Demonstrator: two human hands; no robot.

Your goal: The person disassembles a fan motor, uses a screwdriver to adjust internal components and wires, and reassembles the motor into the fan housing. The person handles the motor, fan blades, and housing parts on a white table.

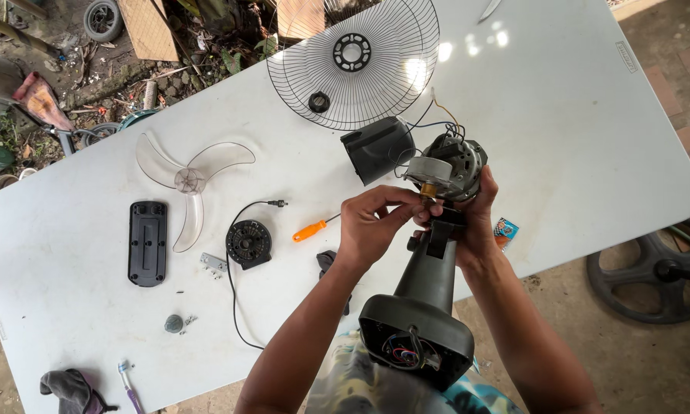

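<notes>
Fan motor (446,167), grey with a brass-coloured shaft end and loose coloured wires, sits atop the dark fan stand (425,303), held above the near edge of the white worktop (590,115), at about 3 o'clock from the worktop's centre. The left hand (376,222) pinches at the brass shaft, fingertips closed narrowly on it. The right hand (475,222) wraps behind the motor and the stand's neck, its grip closed on the motor from the far side. The stand's open base (415,337) points toward the wearer, showing wires inside.

Just at 10 o'clock from the motor, a black motor cover (377,149) lies on its side, joined to the motor by wires. Beyond it, at 12 o'clock, rests a wire fan guard (391,38) with a small black nut (319,101) lying on it. At 9 o'clock from the hands lies an orange-handled screwdriver (314,228); farther left are a round black part with a cord (248,243), a clear three-blade fan blade (188,180), and a black rectangular plate (147,243). Near the 7 o'clock corner of the worktop lie a toothbrush (129,387) and a dark rag (69,387). A small coloured packet (505,230) lies just beside the right wrist, at the worktop edge.
</notes>
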